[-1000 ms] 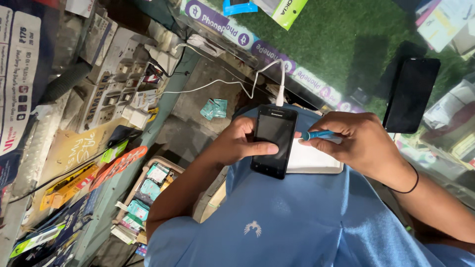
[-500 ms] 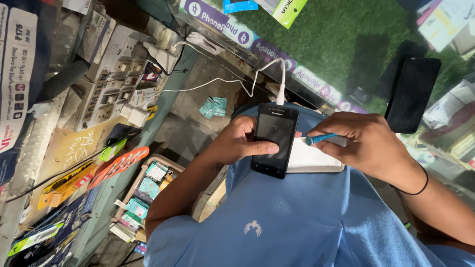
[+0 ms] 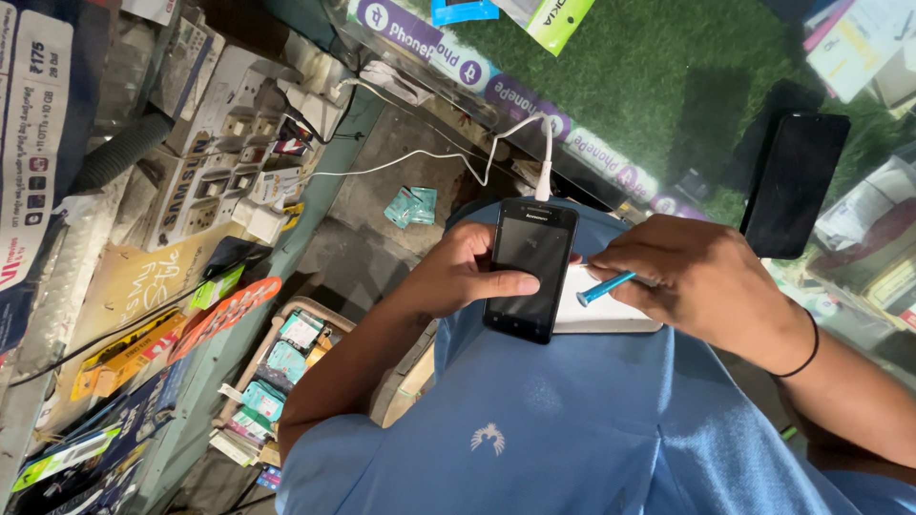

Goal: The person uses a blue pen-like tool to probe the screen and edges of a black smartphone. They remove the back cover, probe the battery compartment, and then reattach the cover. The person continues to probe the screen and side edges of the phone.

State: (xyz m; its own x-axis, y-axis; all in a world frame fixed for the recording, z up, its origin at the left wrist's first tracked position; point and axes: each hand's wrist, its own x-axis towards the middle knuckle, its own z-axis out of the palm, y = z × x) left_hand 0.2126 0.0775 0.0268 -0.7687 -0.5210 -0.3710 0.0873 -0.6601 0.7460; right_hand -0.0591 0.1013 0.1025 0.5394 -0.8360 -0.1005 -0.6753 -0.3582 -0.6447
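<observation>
My left hand [image 3: 456, 275] grips a black phone [image 3: 530, 269] with a dark screen, thumb laid across its lower part. A white cable [image 3: 448, 157] is plugged into the phone's far end. My right hand [image 3: 689, 281] pinches a thin blue tool [image 3: 607, 287], its tip pointing at the phone's right edge. A flat white slab [image 3: 611, 315] lies under the tool and beside the phone, resting on my blue shirt [image 3: 572, 429].
A second black phone [image 3: 794, 183] lies on green turf [image 3: 649, 86] under a glass counter. A white power strip with plugs [image 3: 229, 162] sits at the left. Below it is a box of small packets [image 3: 277, 372], with printed packages along the left edge.
My right hand has shifted the blue tool slightly lower along the phone's side. The left hand and phone have hardly moved.
</observation>
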